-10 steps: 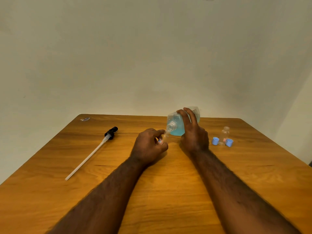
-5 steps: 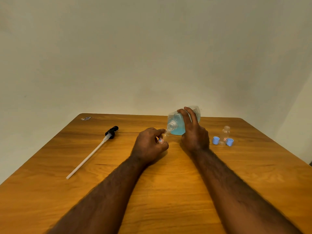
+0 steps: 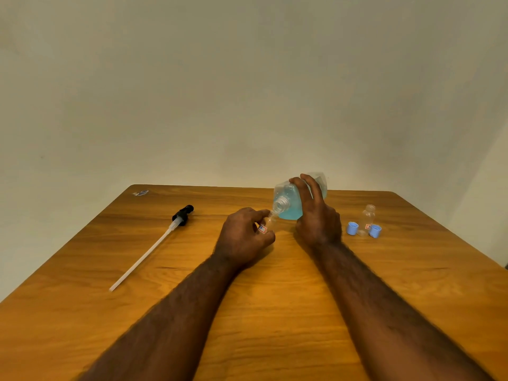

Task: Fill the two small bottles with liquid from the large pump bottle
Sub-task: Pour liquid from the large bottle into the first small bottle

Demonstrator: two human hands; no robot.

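Observation:
My right hand (image 3: 316,215) grips the large clear bottle (image 3: 288,204) of blue liquid, tipped over with its open neck pointing down-left. My left hand (image 3: 242,237) holds a small clear bottle (image 3: 268,224) with a red-and-blue label, its mouth right under the large bottle's neck. The second small bottle (image 3: 367,217) stands uncapped at the right, between two blue caps (image 3: 352,228) (image 3: 375,231).
The black pump head with its long white tube (image 3: 154,244) lies on the wooden table (image 3: 275,312) at the left. A small wrapper scrap (image 3: 140,192) sits at the far left corner. A pale wall rises behind the table.
The large bottle has risen very slightly in my right hand; otherwise both hands hold the same pose.

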